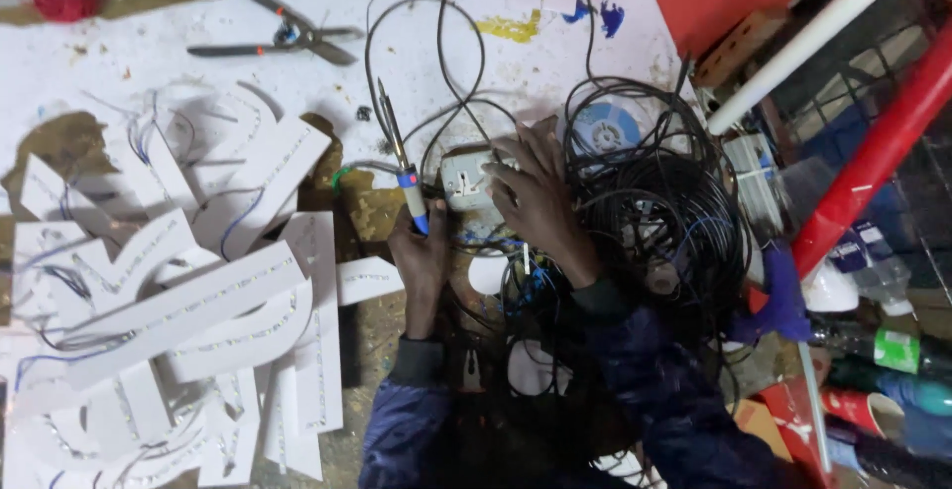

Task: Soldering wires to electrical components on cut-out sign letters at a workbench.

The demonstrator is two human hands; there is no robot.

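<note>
- The left hand [421,256] has its fingers wrapped around a soldering iron [400,157] with a blue grip.
- The iron is long and thin. Its tip points up toward the table's far edge.
- The right hand [535,196] lies with fingers spread on a white socket box [464,177].
- A round blue and white label [605,132] sits under black wires [659,206].
- White letter shapes [198,310] pile up at the left edge.

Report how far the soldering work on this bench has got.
Done: white letter pieces with light strips and wires lie piled at left. In hand: the left hand holds a soldering iron upright; the right hand rests on a white socket box. Left: a black wire tangle still lies loose; the snips lie unused.
</note>
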